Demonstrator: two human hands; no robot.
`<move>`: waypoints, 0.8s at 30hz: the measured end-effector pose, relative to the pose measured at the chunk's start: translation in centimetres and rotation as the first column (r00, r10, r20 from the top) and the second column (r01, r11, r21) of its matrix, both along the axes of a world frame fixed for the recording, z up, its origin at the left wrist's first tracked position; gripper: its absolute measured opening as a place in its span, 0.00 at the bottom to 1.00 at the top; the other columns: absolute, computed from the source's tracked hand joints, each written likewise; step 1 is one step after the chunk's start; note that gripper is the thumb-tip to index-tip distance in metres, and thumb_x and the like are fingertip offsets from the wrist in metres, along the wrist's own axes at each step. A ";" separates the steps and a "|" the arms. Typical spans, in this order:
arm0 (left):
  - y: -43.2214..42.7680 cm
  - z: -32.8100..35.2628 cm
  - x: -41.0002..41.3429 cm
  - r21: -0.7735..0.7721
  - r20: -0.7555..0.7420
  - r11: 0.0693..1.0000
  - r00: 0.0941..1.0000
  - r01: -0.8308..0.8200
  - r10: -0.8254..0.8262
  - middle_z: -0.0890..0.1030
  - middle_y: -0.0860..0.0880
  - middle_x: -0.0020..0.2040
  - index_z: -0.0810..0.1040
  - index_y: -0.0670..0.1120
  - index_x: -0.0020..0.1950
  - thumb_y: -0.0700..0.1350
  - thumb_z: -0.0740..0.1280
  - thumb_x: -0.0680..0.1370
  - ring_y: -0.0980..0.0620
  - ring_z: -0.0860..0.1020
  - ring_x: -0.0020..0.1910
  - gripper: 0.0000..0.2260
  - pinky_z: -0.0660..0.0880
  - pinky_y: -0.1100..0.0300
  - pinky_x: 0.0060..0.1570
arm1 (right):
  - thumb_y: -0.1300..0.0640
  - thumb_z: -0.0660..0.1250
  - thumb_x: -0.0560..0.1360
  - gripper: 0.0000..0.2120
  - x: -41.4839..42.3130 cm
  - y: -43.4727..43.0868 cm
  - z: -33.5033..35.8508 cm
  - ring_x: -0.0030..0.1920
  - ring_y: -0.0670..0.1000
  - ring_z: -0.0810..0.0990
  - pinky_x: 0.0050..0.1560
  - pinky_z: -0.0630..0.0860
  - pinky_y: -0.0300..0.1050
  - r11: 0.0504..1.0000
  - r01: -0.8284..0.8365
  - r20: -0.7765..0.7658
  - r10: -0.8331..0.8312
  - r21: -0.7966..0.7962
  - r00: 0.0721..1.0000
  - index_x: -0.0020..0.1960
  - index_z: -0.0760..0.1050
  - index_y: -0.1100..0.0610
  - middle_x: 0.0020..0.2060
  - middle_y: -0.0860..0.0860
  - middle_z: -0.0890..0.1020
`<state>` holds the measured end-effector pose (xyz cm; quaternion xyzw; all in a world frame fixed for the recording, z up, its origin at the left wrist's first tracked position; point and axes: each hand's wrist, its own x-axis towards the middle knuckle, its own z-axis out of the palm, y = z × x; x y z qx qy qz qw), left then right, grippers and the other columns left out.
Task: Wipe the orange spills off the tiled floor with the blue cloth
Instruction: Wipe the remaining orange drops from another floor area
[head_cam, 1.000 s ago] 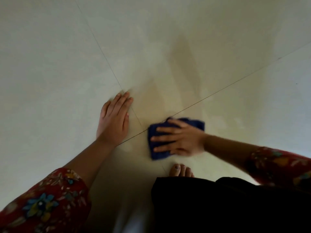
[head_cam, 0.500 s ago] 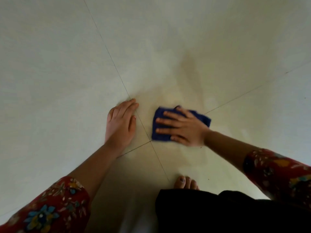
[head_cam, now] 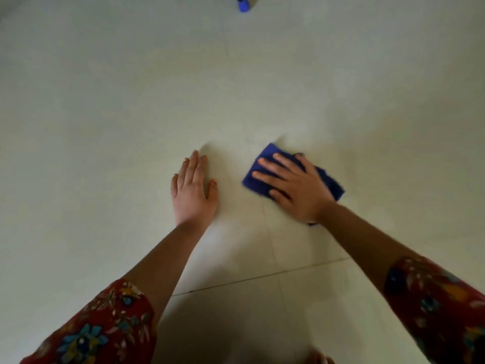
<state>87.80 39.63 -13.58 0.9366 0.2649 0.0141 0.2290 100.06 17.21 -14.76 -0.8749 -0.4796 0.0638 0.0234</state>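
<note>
1. Cloth: a small dark-blue folded terry cloth (head_cam: pixel 258 186) lies flat on the pale cream tiled floor (head_cam: pixel 105 127), just right of centre, in front of the crouching person.
2. The right hand (head_cam: pixel 299 190) lies flat on top of it with fingers straight and spread. It presses rather than grips. Blue shows past the fingertips and beyond the wrist side.
3. The left hand (head_cam: pixel 193 193) rests palm-down on bare tile near the cloth but apart from it. Its fingers are straight and hold nothing, so it looks like a brace.
4. The spill is hard to read. The picture is soft, and I cannot make out any definite orange around the cloth.
5. Judged step: a wiping stroke. To do it well:
   - put weight through the palm so the whole cloth face bears on the tile;
   - overlap the passes and draw residue inward;
   - run along the thin dark grout line (head_cam: pixel 262 277), where liquid tends to settle;
   - turn to a clean face once this one is soiled.
6. Risks: the cloth may bunch under an ungripping hand, and damp tile may be slick under the brace.
7. A small blue object (head_cam: pixel 243 6) sits at the far edge, cut off and unidentifiable.
</note>
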 end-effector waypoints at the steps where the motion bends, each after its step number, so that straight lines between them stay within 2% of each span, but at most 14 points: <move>1: 0.4 -0.1 -0.2 0.001 -0.009 1.000 1.000 -0.016 0.016 0.54 0.53 0.79 0.57 0.50 0.78 0.48 0.59 0.80 0.51 0.51 0.78 0.26 0.47 0.53 0.76 | 0.44 0.47 0.80 0.24 1.7 -0.5 -0.2 0.77 0.51 0.55 0.72 0.52 0.61 0.996 0.090 0.027 -0.090 0.001 0.996 0.77 0.54 0.39 0.77 0.44 0.58; 3: 1.4 -0.4 -0.7 0.006 -0.026 0.999 0.999 -0.038 0.038 0.54 0.53 0.79 0.57 0.50 0.78 0.49 0.59 0.81 0.52 0.51 0.78 0.26 0.47 0.53 0.76 | 0.44 0.45 0.80 0.25 5.3 0.3 -0.3 0.78 0.52 0.54 0.72 0.51 0.62 0.922 0.387 0.017 -0.387 0.016 0.922 0.77 0.53 0.40 0.78 0.45 0.56; 5: 1.3 -0.5 -0.5 0.000 -0.016 1.000 0.999 -0.029 0.029 0.55 0.52 0.79 0.59 0.49 0.78 0.49 0.58 0.81 0.52 0.51 0.78 0.25 0.47 0.53 0.76 | 0.44 0.44 0.79 0.27 6.8 2.7 -0.5 0.78 0.54 0.53 0.72 0.50 0.64 0.837 0.545 0.004 -0.546 0.045 0.838 0.77 0.54 0.42 0.78 0.47 0.55; 7: 0.7 -0.3 -0.2 -0.025 0.012 0.999 0.999 -0.037 0.038 0.57 0.52 0.79 0.60 0.49 0.77 0.51 0.55 0.80 0.51 0.53 0.78 0.25 0.48 0.52 0.76 | 0.45 0.46 0.78 0.27 5.1 5.8 -0.3 0.77 0.55 0.56 0.72 0.52 0.66 0.879 0.472 0.022 -0.474 0.065 0.880 0.77 0.57 0.44 0.78 0.48 0.58; 9: -0.2 0.1 0.6 -0.076 0.057 0.996 0.997 -0.047 0.052 0.59 0.52 0.78 0.61 0.49 0.77 0.50 0.53 0.79 0.51 0.54 0.78 0.26 0.50 0.51 0.76 | 0.45 0.49 0.79 0.25 2.0 7.2 -0.6 0.77 0.55 0.58 0.72 0.54 0.66 0.971 0.223 0.048 -0.228 0.086 0.973 0.76 0.59 0.44 0.77 0.48 0.60; 11: -0.8 0.4 1.4 -0.116 0.114 0.993 0.992 -0.030 0.044 0.62 0.50 0.77 0.63 0.47 0.76 0.48 0.53 0.78 0.49 0.57 0.77 0.25 0.53 0.51 0.76 | 0.45 0.48 0.81 0.24 -0.4 6.1 -0.7 0.78 0.52 0.54 0.74 0.50 0.62 0.999 -0.017 0.028 0.016 0.045 0.999 0.77 0.55 0.42 0.78 0.45 0.57; 12: -1.2 0.6 1.9 -0.129 0.145 0.991 0.989 -0.020 0.039 0.63 0.49 0.77 0.64 0.46 0.76 0.48 0.52 0.78 0.49 0.58 0.77 0.25 0.54 0.51 0.75 | 0.44 0.48 0.82 0.24 0.3 5.0 -0.5 0.78 0.51 0.53 0.74 0.48 0.61 0.997 -0.061 0.016 0.061 0.037 0.998 0.77 0.53 0.42 0.78 0.44 0.55; 13: -1.7 0.8 2.4 -0.140 0.165 0.990 0.986 -0.004 0.027 0.64 0.48 0.76 0.65 0.46 0.75 0.49 0.51 0.78 0.48 0.60 0.76 0.25 0.56 0.51 0.75 | 0.44 0.48 0.81 0.24 1.8 3.6 -0.6 0.78 0.51 0.53 0.74 0.49 0.60 0.998 -0.038 0.012 0.038 0.048 0.999 0.77 0.53 0.41 0.78 0.44 0.56; 15: -3.2 1.0 3.6 -0.162 0.165 0.984 0.985 0.072 -0.045 0.65 0.48 0.76 0.65 0.46 0.76 0.51 0.51 0.78 0.48 0.60 0.76 0.26 0.57 0.50 0.75 | 0.44 0.47 0.80 0.25 5.9 0.1 -0.5 0.77 0.51 0.57 0.73 0.54 0.61 0.979 0.201 0.044 -0.202 0.032 0.978 0.77 0.55 0.41 0.77 0.44 0.58; 17: -5.6 1.0 5.3 -0.171 0.125 0.968 0.979 0.184 -0.164 0.62 0.49 0.77 0.62 0.47 0.77 0.50 0.52 0.78 0.49 0.58 0.77 0.26 0.56 0.50 0.75 | 0.44 0.47 0.80 0.25 10.3 -6.1 -0.1 0.77 0.51 0.56 0.72 0.55 0.61 0.831 0.556 0.059 -0.556 0.012 0.829 0.77 0.55 0.41 0.78 0.45 0.58; 19: -7.8 0.9 7.0 -0.150 0.065 0.942 0.954 0.299 -0.293 0.59 0.50 0.78 0.60 0.49 0.78 0.50 0.54 0.80 0.50 0.56 0.78 0.25 0.54 0.51 0.76 | 0.44 0.46 0.81 0.25 12.8 -12.8 0.3 0.78 0.51 0.51 0.74 0.50 0.62 0.607 0.795 0.023 -0.794 -0.026 0.607 0.78 0.50 0.42 0.79 0.45 0.52; 21: -9.9 0.9 8.1 -0.135 0.028 0.902 0.911 0.411 -0.411 0.57 0.52 0.79 0.58 0.50 0.78 0.50 0.56 0.81 0.52 0.54 0.78 0.25 0.52 0.52 0.76 | 0.44 0.44 0.82 0.26 13.0 -16.6 0.9 0.78 0.51 0.45 0.74 0.46 0.63 0.376 0.924 -0.024 -0.926 -0.063 0.376 0.79 0.45 0.42 0.79 0.45 0.46; 22: -11.1 1.1 8.7 -0.128 0.025 0.875 0.884 0.467 -0.467 0.57 0.52 0.79 0.58 0.51 0.78 0.51 0.55 0.81 0.52 0.54 0.78 0.25 0.52 0.52 0.76 | 0.44 0.44 0.82 0.26 12.3 -17.2 1.0 0.79 0.51 0.44 0.74 0.45 0.64 0.302 0.950 -0.020 -0.953 -0.077 0.302 0.79 0.44 0.42 0.79 0.46 0.45; 24: -12.7 1.2 9.6 -0.095 0.023 0.818 0.823 0.568 -0.568 0.58 0.53 0.79 0.58 0.51 0.78 0.55 0.50 0.78 0.52 0.55 0.78 0.28 0.53 0.52 0.76 | 0.45 0.46 0.82 0.26 10.2 -15.2 0.6 0.79 0.51 0.45 0.74 0.44 0.64 0.365 0.930 0.005 -0.931 -0.034 0.366 0.79 0.45 0.43 0.79 0.46 0.46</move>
